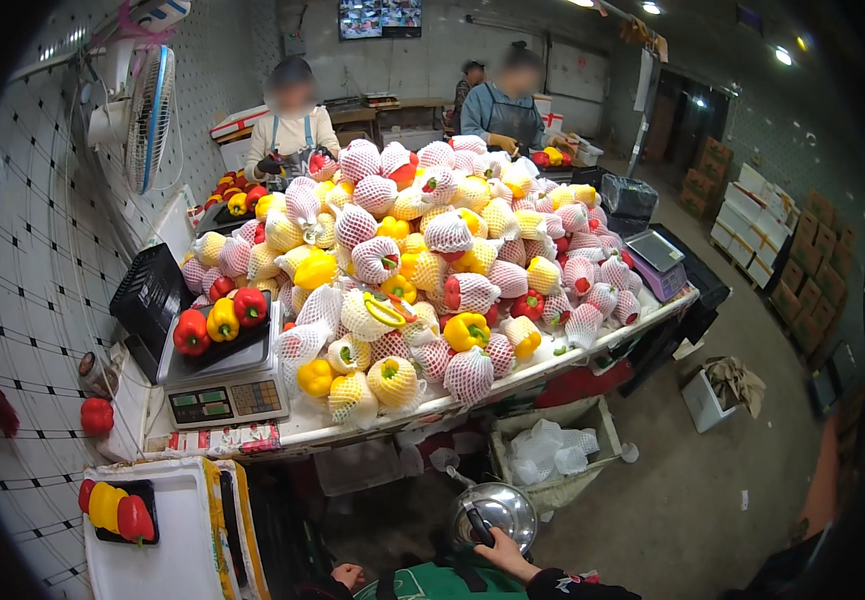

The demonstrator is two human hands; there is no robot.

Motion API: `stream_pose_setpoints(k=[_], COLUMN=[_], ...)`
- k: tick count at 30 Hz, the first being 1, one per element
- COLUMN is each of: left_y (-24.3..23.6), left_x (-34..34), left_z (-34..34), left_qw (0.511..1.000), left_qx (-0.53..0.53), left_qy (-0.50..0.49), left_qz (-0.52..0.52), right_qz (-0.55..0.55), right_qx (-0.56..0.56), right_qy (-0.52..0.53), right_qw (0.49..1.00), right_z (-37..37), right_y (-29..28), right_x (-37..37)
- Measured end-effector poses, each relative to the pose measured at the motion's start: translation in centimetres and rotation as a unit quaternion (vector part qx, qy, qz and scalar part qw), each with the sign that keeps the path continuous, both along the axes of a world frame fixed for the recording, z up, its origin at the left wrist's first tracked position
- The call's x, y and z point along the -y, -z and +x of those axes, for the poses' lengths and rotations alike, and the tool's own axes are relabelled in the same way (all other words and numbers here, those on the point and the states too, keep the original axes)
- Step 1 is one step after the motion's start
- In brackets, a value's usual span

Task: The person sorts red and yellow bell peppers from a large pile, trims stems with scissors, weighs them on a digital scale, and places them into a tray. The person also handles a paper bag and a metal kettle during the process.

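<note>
- Gripping a silver vessel's (514, 508) black handle (477, 524) before the table (307, 435): right hand (502, 553).
- Left hand (349, 576), before the table: curled, hold I cannot tell.
- Near the table's front edge: bin (582, 480) crowding the vessel.
- Before its left end: white box (187, 540).

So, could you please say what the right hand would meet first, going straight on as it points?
Probably the black handle on the shiny metal vessel; the right hand appears closed on it.

No text clearly legible — scale display (215, 409) too small to read.
</note>
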State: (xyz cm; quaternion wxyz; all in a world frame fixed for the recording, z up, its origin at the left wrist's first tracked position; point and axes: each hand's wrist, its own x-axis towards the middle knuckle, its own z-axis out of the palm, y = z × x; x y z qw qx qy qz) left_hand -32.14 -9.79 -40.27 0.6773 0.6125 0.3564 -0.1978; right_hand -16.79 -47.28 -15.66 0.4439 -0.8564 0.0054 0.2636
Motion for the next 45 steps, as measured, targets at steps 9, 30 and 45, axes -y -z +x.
stream_pose_setpoints(k=[9, 30, 45], left_y=[-13.3, -12.0, -10.5], left_x=[2.2, 0.8, 1.1], left_z=[2.9, 3.0, 2.4], left_qw=[0.939, 0.974, 0.977], left_qx=[-0.045, 0.015, 0.020], left_qy=[0.044, 0.175, 0.177], left_qz=[0.337, 0.140, 0.115], right_qz=[0.015, 0.109, 0.275], right_qx=[-0.035, 0.000, -0.156], right_qy=[0.030, 0.253, 0.621], right_qw=[0.999, 0.961, 0.717], right_z=[-0.4, -3.4, -6.3], right_y=[-0.7, 0.1, 3.9], right_x=[0.0, 0.2, 6.8])
